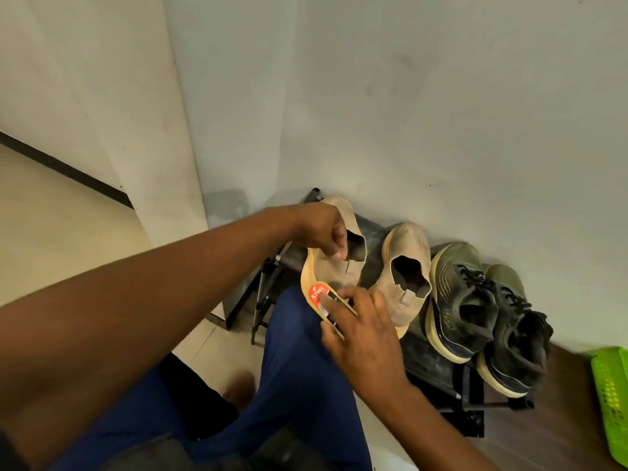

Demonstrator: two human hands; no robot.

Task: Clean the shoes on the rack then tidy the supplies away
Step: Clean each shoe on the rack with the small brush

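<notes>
My left hand [324,229] grips tan shoe [334,258] above rack [438,362] | right hand [363,321] pinches polish applicator [323,297] against it | other shoes uncleaned, tidying left

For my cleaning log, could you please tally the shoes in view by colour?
Tan shoes: 2, one gripped by the left hand, one on the rack
Dark green sneakers: 2
Total: 4

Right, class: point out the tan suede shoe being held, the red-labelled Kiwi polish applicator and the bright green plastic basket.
Tan suede shoe [334,270]: head view, on its side panel.
Red-labelled Kiwi polish applicator [315,294]: head view, on the red label.
Bright green plastic basket [611,396]: head view, on its mesh wall.
</notes>
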